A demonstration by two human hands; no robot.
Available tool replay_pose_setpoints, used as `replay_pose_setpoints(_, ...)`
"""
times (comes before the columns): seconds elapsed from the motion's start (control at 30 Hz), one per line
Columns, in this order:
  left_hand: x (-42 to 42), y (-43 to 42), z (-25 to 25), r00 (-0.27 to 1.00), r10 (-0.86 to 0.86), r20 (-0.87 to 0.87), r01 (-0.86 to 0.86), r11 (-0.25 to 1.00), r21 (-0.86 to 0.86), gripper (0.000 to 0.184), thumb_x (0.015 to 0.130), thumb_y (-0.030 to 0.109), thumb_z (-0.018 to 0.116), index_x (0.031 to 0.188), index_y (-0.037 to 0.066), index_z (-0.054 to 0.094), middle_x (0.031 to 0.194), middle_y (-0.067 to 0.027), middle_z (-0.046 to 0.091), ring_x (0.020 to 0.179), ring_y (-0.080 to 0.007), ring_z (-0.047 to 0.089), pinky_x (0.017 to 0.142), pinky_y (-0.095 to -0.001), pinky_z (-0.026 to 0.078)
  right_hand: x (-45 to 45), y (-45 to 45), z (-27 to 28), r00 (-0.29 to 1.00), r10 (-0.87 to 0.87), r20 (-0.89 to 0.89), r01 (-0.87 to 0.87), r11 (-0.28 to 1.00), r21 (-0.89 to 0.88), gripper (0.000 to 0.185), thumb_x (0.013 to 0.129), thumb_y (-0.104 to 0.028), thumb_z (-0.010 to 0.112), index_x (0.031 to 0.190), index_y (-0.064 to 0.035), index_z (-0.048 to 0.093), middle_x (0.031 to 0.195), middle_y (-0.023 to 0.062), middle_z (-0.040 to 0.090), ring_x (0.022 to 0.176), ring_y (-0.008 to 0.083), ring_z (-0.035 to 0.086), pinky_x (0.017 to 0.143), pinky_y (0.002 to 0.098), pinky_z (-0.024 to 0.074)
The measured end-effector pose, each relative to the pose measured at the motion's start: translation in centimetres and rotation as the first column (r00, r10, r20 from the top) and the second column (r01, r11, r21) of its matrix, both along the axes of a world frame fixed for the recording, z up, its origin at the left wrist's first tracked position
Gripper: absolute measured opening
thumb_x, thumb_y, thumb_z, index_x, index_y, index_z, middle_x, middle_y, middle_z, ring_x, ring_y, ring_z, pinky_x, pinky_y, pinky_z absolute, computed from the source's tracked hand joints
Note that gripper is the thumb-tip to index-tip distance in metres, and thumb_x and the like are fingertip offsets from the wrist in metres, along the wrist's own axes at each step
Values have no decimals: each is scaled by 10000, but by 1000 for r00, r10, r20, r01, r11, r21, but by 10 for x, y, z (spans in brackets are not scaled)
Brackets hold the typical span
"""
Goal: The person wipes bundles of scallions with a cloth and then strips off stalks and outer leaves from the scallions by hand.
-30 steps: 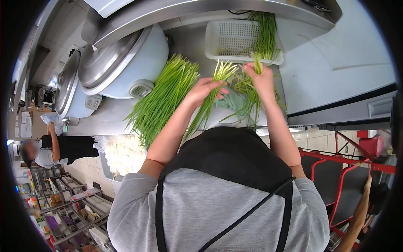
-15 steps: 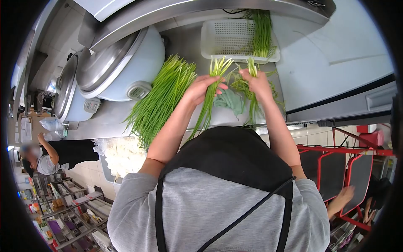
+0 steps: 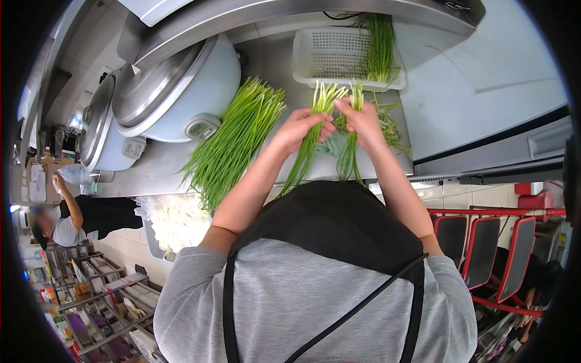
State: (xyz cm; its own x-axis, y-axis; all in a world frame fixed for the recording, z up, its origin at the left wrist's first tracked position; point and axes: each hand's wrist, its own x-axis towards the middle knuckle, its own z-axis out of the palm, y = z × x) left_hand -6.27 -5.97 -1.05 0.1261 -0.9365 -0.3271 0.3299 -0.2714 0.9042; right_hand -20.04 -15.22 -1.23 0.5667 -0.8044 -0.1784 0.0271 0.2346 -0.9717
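Note:
My left hand (image 3: 307, 128) is closed round a bunch of garlic chives (image 3: 301, 164), pale ends up and green leaves hanging toward me. Close beside it, my right hand (image 3: 361, 123) grips a smaller bunch of chives (image 3: 348, 160), its thumb near the left bunch. A large pile of chives (image 3: 236, 142) lies on the steel counter left of my hands. Loose chive scraps (image 3: 392, 124) are strewn to the right of my right hand. Behind the hands a green cloth (image 3: 330, 145) shows only in part.
Beyond my hands sits a white perforated basket (image 3: 330, 72) with chives (image 3: 380, 51) at its right end. Two large rice cookers (image 3: 175, 91) (image 3: 109, 136) stand on the left. Below the counter is a tub of pale pieces (image 3: 178, 224). Another person (image 3: 75, 218) stands far left.
My right hand has moved left, bringing its chives near the left bunch. My left hand has shifted slightly right. The hand at lower right is gone from its earlier place.

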Motion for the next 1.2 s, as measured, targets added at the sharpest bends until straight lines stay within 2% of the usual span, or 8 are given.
replay_pose_setpoints(0.13, -5, -1, -1, 989, 63, 130, -56, 997, -60, 215, 821, 192, 539, 884, -14, 535, 681, -72, 563, 552, -115, 503, 488, -233, 398, 1, 2, -2, 997, -30, 65, 28, 999, 30, 117, 738, -147, 626, 747, -46, 569, 547, -37, 439, 418, 43, 339, 368, 198, 268)
replay_pose_setpoints(0.33, 0, 3, 6, 993, 120, 24, -120, 993, -3, 229, 839, 205, 504, 878, -19, 535, 739, -110, 590, 606, -158, 559, 539, -252, 450, -4, 1, 3, 999, -8, 34, 8, 1000, 14, 172, 782, -199, 587, 821, -32, 572, 583, -18, 469, 439, 47, 362, 393, 200, 292)
replay_pose_setpoints(0.53, 6, 2, 2, 995, 96, -30, -96, 995, 16, 280, 852, 214, 475, 901, -56, 530, 838, -161, 601, 723, -205, 595, 612, -283, 473, -29, -18, 24, 949, -90, 302, 58, 992, 111, 232, 857, -237, 483, 884, -21, 562, 592, -29, 424, 421, 36, 281, 387, 201, 257)
replay_pose_setpoints(0.7, 1, 3, 1, 997, 69, -21, -69, 998, 2, 279, 846, 205, 489, 920, -61, 528, 839, -165, 599, 734, -211, 595, 623, -291, 477, -26, -11, 32, 998, -68, -2, 68, 997, -48, 186, 773, -219, 602, 780, -33, 600, 545, -41, 442, 457, 33, 349, 413, 206, 276)
replay_pose_setpoints(0.77, -4, 2, 3, 999, 42, -12, -42, 999, -9, 278, 843, 200, 494, 925, -63, 526, 840, -168, 599, 726, -212, 596, 619, -291, 478, -12, 2, 23, 987, 42, -154, -76, 971, -227, 212, 753, -245, 627, 802, -44, 579, 541, -59, 427, 434, 23, 319, 381, 191, 235)
replay_pose_setpoints(1.0, -4, 3, 6, 996, 70, -63, -72, 997, -26, 280, 831, 201, 520, 896, -72, 530, 805, -181, 596, 684, -225, 602, 586, -282, 473, -8, 3, 12, 995, 25, -94, -45, 976, -213, 186, 727, -195, 657, 780, -43, 562, 567, -40, 472, 423, 27, 319, 375, 194, 233)
replay_pose_setpoints(1.07, -3, 4, 6, 995, 80, -66, -82, 996, -30, 281, 829, 201, 524, 886, -74, 532, 800, -182, 595, 682, -227, 603, 583, -281, 471, -10, -1, 13, 990, 82, -114, -89, 994, -61, 190, 728, -187, 655, 795, -40, 555, 598, -29, 487, 421, 25, 314, 367, 192, 220)
replay_pose_setpoints(1.2, -2, 6, 5, 998, 43, -36, -43, 999, -15, 271, 827, 187, 524, 871, -80, 531, 800, -186, 593, 680, -230, 603, 583, -283, 470, -8, 3, 11, 998, 56, -39, -57, 998, -37, 198, 738, -187, 644, 819, -33, 550, 613, -22, 487, 416, 24, 312, 359, 189, 209)
